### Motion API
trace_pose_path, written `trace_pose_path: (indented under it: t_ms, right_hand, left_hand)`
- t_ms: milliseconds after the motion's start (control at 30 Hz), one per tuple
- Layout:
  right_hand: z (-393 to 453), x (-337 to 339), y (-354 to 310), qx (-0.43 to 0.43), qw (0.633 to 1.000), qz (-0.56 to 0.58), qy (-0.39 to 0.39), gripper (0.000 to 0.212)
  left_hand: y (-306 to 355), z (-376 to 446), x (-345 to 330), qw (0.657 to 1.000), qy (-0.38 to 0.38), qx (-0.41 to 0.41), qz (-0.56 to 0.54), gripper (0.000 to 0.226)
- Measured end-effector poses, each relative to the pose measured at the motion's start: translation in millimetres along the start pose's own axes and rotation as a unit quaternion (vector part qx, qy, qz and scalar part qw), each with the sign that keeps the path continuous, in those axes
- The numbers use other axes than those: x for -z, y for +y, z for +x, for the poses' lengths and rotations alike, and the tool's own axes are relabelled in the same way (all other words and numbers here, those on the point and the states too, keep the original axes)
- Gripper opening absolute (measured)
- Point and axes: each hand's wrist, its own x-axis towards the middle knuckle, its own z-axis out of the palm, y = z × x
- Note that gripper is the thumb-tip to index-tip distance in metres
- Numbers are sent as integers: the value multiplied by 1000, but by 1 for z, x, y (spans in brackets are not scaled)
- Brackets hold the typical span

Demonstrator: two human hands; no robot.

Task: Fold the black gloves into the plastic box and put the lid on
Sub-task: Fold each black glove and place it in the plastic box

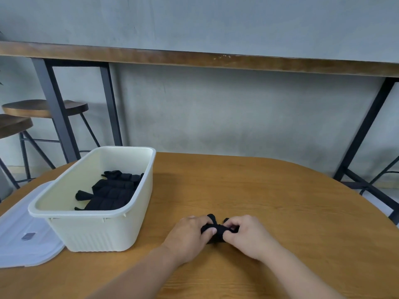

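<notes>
A black glove [217, 230] lies bunched on the wooden table [269, 201], near its front middle. My left hand [190, 236] grips its left side and my right hand [248, 234] pinches its right side, so most of the glove is hidden. To the left stands the cream plastic box [90, 231], open at the top. Folded black gloves [112, 190] lie inside it, against its right wall. The translucent lid [23, 238] rests flat on the table at the box's left, partly tucked behind it.
Bare tabletop stretches right of my hands to the rounded edge. Beyond the table are a grey wall, a long wooden counter [194, 57] on black metal legs, and two wooden stools [38, 108] at the far left.
</notes>
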Motion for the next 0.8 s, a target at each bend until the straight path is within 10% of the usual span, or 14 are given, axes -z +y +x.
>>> trace_pose_path:
  t_ms: [400, 800]
  right_hand:
    - [37, -15, 20, 123, 984, -61, 115, 11]
    - [26, -9, 24, 211, 960, -179, 35, 39]
  left_hand:
    - [-6, 36, -4, 993, 82, -64, 58, 9]
    - [-17, 21, -4, 986, 5, -129, 107, 43]
